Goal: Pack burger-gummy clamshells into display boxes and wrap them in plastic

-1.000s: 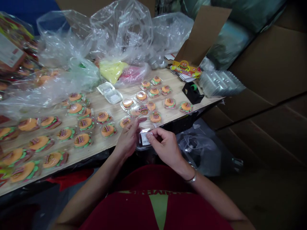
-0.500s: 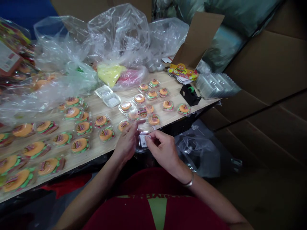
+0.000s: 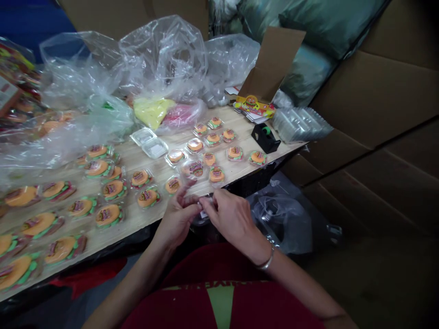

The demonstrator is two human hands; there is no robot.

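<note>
My left hand [image 3: 178, 214] and my right hand [image 3: 229, 217] meet at the near edge of a wooden table [image 3: 240, 137], both pinched on a small clear plastic clamshell [image 3: 202, 214] with a white label. The hands cover most of the clamshell. Just beyond my fingers lies a clear pack with a burger sticker [image 3: 195, 168]. Several packed burger-shaped gummies [image 3: 113, 188] in clear shells are laid out across the table to the left and ahead.
Crumpled clear plastic bags [image 3: 161, 59] pile up at the back, with yellow and red contents. An empty open clamshell [image 3: 151, 141], a black tape dispenser [image 3: 265, 136], a stack of clear shells [image 3: 300, 123], printed cards [image 3: 253, 106] and brown cartons [image 3: 377, 96] lie to the right.
My hands have closed in over the clamshell, so its label is now mostly hidden. The view has shifted a little, with the table sitting lower and left.
</note>
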